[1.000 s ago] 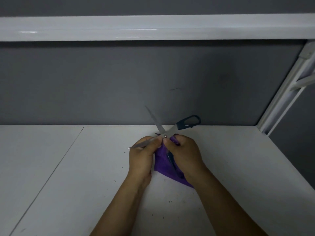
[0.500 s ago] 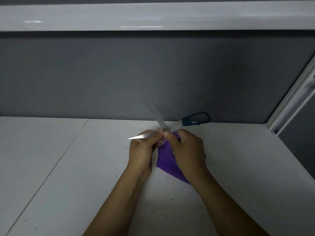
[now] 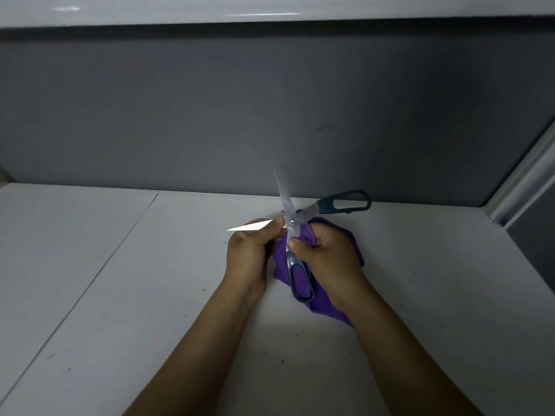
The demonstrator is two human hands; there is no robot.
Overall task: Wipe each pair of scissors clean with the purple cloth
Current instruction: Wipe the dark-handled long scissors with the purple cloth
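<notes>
Scissors (image 3: 290,221) stay pinched in the left hand (image 3: 248,254) while the right hand (image 3: 328,261), gripping the purple cloth (image 3: 322,306), has slid toward their pivot, mid-wipe.

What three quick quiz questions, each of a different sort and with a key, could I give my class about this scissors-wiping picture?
1. True or false: the scissors are closed, with the blades together.
2. Multiple choice: what does the left hand pinch? A) a blade B) a handle loop C) nothing
3. Short answer: which hand holds the purple cloth bunched against the scissors?

Key: 1. False; the blades are spread wide apart. 2. A. 3. The right hand.
</notes>
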